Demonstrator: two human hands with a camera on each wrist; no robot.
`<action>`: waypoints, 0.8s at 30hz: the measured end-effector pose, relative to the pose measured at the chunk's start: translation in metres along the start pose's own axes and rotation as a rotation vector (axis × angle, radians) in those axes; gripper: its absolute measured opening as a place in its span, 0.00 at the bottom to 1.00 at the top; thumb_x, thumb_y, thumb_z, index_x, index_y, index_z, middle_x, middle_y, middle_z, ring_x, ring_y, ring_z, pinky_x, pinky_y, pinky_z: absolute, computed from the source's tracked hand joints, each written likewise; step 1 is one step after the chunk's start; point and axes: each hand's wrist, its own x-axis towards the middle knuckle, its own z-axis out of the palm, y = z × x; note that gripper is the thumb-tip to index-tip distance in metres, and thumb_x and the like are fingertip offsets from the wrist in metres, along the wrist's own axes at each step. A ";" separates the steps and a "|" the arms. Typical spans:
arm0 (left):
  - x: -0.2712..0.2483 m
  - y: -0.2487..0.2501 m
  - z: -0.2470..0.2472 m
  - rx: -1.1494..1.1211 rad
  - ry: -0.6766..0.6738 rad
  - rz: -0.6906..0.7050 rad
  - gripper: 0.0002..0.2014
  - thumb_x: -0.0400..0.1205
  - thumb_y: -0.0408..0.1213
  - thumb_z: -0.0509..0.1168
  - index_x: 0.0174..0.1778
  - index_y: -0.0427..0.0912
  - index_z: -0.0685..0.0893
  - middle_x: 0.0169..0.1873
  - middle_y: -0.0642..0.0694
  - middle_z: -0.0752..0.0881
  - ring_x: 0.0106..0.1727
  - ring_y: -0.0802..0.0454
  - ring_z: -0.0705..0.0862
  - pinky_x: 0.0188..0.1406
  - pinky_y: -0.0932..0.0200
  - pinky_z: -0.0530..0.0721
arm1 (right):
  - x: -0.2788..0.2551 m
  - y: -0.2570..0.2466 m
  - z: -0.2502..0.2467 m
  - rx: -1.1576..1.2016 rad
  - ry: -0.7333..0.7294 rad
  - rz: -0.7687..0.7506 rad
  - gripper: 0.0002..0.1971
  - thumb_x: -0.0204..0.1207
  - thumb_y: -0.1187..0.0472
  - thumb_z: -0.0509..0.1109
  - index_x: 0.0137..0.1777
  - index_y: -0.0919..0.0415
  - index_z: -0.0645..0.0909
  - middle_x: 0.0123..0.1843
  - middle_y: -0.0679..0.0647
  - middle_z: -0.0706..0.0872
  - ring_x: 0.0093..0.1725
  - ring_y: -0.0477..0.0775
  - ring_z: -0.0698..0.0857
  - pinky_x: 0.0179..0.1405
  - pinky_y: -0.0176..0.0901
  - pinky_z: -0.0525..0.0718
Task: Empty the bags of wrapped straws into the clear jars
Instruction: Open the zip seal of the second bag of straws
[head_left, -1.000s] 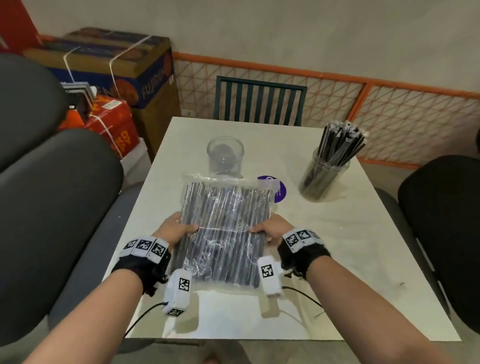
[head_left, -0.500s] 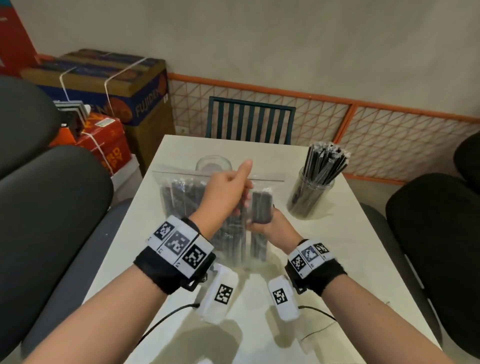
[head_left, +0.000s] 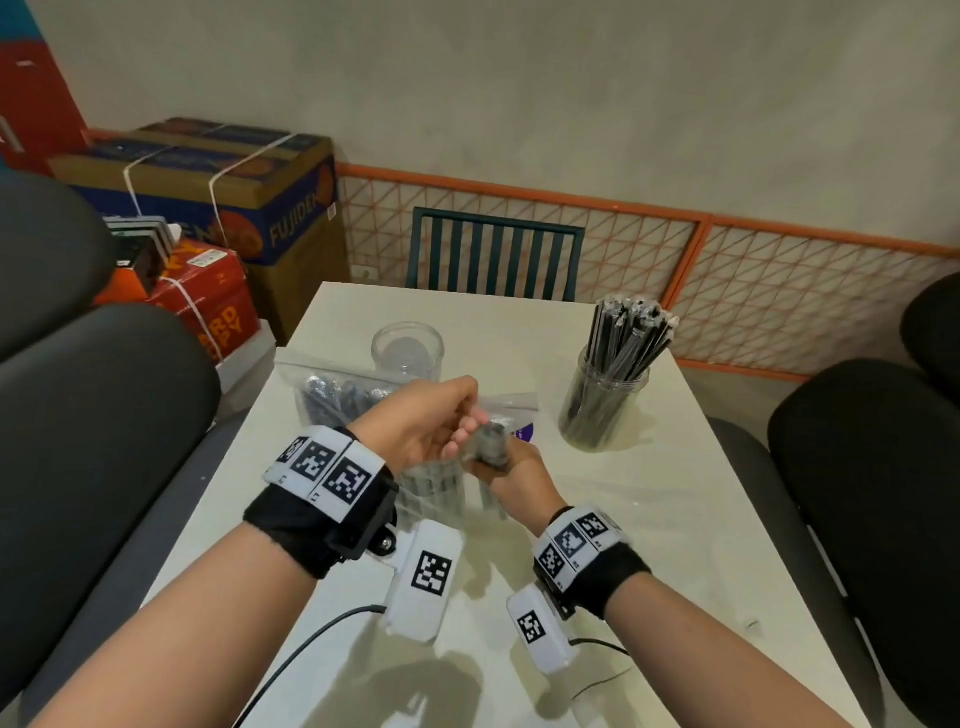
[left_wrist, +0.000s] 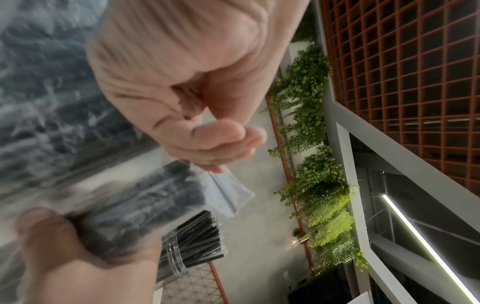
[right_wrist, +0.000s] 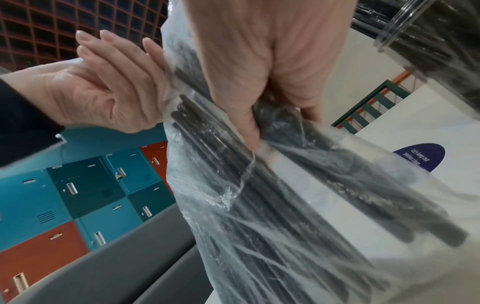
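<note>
- Bag of wrapped straws (head_left: 332, 395), a clear zip-top pouch packed with dark straws, is held upright above the middle of the table (head_left: 675, 519), just in front of the person's chest.
- Right hand (head_left: 511, 467), at about 5 o'clock from the bag's centre, has its fingers and thumb curled round a bunch of straws through the plastic, squeezing the bag's right side; the right wrist view shows the film creased under the grip.
- Left hand (head_left: 415, 426), at about 9 o'clock from the right hand, pinches the bag's top strip between thumb and fingertips, as the left wrist view shows; the other fingers lie loosely curled.
- Handling, as a judgement: the bag looks light, with thin, soft, slippery film, while the straws inside are stiff and can slide as a bundle. A good hold is round the bundle's middle, with a second pinch at the zip lips to pull them apart.
- Purple round sticker (head_left: 524, 431) lies on the table just behind the hands.
- Empty clear jar (head_left: 408, 348) stands at 12 o'clock beyond the bag, upright and open.
- Second clear jar (head_left: 602, 405), at 2 o'clock, is already full of black straws fanning out.
- Green slatted chair (head_left: 493, 254) stands beyond the table's far edge.
</note>
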 end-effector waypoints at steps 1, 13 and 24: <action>-0.001 0.000 -0.002 -0.016 0.010 0.010 0.15 0.81 0.35 0.54 0.31 0.37 0.79 0.10 0.52 0.74 0.09 0.60 0.70 0.09 0.72 0.69 | 0.000 -0.004 -0.002 0.008 -0.053 0.011 0.17 0.72 0.72 0.73 0.60 0.73 0.79 0.55 0.67 0.87 0.56 0.64 0.85 0.60 0.52 0.83; 0.004 -0.020 0.016 -0.213 0.190 0.277 0.10 0.80 0.39 0.67 0.33 0.41 0.78 0.23 0.50 0.75 0.19 0.60 0.72 0.21 0.67 0.72 | 0.013 -0.094 -0.083 -0.444 -0.078 -0.309 0.11 0.76 0.54 0.71 0.48 0.62 0.87 0.48 0.55 0.89 0.46 0.51 0.84 0.50 0.42 0.81; 0.013 -0.031 0.037 -0.107 0.271 0.401 0.14 0.84 0.41 0.61 0.40 0.35 0.83 0.22 0.50 0.74 0.23 0.58 0.76 0.24 0.65 0.76 | 0.019 -0.103 -0.094 -0.587 -0.260 -0.182 0.13 0.79 0.55 0.66 0.43 0.66 0.84 0.41 0.56 0.86 0.34 0.45 0.77 0.33 0.38 0.72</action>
